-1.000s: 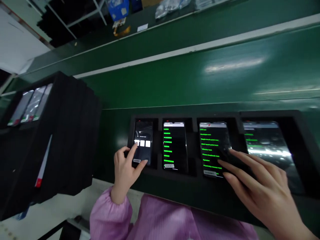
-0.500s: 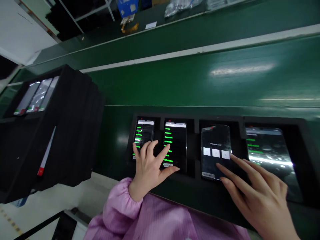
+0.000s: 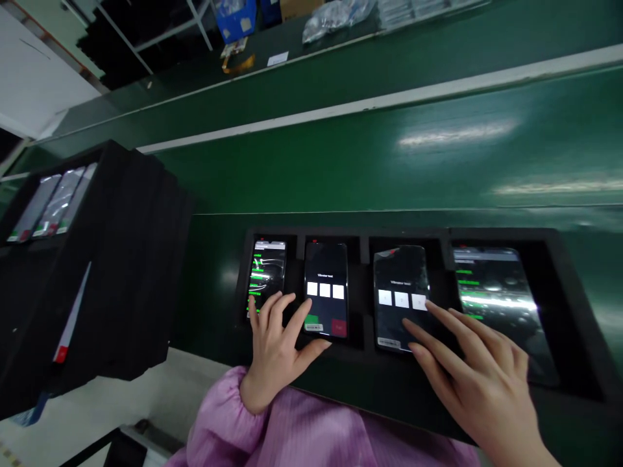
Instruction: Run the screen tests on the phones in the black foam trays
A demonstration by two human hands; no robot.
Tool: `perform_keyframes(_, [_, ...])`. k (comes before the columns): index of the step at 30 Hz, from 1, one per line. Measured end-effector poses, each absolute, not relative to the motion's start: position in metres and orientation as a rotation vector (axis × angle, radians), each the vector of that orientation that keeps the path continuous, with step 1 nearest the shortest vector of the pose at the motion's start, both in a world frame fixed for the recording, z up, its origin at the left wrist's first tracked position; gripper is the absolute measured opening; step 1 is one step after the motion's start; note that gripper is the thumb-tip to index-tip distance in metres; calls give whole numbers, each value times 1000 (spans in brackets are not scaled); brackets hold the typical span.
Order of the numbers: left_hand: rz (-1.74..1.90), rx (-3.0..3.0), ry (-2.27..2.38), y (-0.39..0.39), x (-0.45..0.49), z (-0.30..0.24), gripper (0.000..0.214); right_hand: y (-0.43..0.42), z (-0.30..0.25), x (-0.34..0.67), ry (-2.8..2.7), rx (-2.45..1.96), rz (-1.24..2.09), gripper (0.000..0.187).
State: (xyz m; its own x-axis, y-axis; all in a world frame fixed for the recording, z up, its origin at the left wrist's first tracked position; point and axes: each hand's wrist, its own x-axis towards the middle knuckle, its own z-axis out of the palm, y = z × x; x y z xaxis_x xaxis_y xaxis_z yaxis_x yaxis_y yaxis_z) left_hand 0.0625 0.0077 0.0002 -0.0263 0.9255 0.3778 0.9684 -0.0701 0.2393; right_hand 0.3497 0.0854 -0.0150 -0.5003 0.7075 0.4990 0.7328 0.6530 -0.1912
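Note:
Several smartphones lie face up in a black foam tray [image 3: 365, 279]. My left hand [image 3: 277, 344] is spread over the two left ones; its index finger is by the left edge of the second phone [image 3: 327, 259], which reads "Vibrator test" with three white squares and green and red buttons. Its other fingers overlap the leftmost phone [image 3: 270, 266], which shows a green text list. My right hand [image 3: 481, 363] is open over the third phone [image 3: 400, 259], also on "Vibrator test", a fingertip at its right white square. The rightmost phone [image 3: 491, 272] shows a list under glare, partly hidden by that hand.
A stack of black foam trays [image 3: 141, 272] stands at left, with more phones [image 3: 58, 194] in the top one. Behind runs a green bench [image 3: 302, 168]. On its far ledge are a blue bin [image 3: 236, 23] and clear plastic bags [image 3: 335, 19].
The second phone's screen has switched from a green list to the "Vibrator test" page. The view has shifted a little; both hands stay over the same phones.

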Motion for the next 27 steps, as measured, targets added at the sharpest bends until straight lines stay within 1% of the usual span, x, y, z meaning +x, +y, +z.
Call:
perform_keyframes(3, [-692,-2182,-2016,6,63,1,48,85,-11,347,-2312,-1147,-26,19])
perform_keyframes(9, [-557,-2231,-1986,5,63,0,47,85,-7,344,-2279,-1190,13,18])
perform_keyframes(14, [-555,-2235,-1995,4,62,-4,46,83,-7,343,-2273,-1205,8,17])
perform_keyframes(21, [-446,-2278,-1909,3,55,-7,45,84,-4,342,-2249,-1224,34,17])
perform_keyframes(27, [-419,-2305,-1841,3,50,-9,45,96,10,322,-2384,-1279,-3,30])
